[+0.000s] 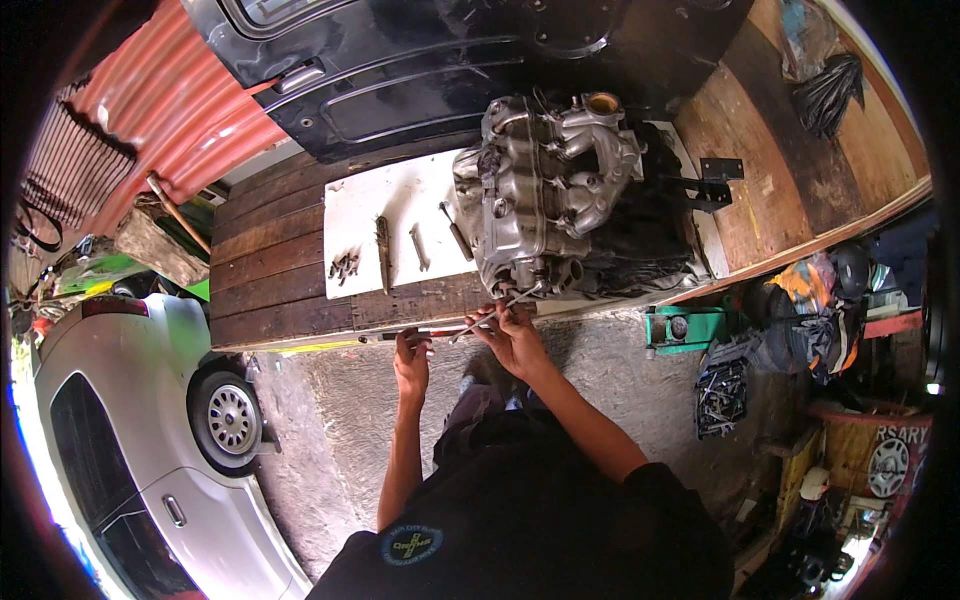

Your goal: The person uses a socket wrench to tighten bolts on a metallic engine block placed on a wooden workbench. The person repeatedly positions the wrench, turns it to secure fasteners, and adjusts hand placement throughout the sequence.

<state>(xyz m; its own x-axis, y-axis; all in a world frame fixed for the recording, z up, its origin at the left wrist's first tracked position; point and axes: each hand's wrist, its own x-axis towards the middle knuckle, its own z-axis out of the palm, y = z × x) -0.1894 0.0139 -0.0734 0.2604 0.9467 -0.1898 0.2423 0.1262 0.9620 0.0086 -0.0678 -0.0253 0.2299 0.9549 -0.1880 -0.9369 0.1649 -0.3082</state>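
Grey metal makes up the bulky engine [560,185] at the upper centre of the frame, which sits on a bench [265,255] of dark wooden planks. Just below its lower edge, at the centre of the frame, the person's right hand [515,340] pinches a slender metal rod [472,327] between bent fingers and thumb; the rod slants up to the right, its upper end close to the engine. Left of it, the left hand [410,362] has its fingers curled at a slim red-and-dark tool [440,333] along the bench's front edge; whether they close firmly on it, one cannot tell.

On a white board [350,210] left of the engine lie a small cluster of metal pieces [344,266], a long narrow tool [382,255], a wrench [418,248] and a dark-handled tool [457,232]. A dark vehicle panel [420,95] stands behind, across the top. A pale car [165,400] fills the lower left, and a green case [687,328] rests on the floor [620,390], right of centre.
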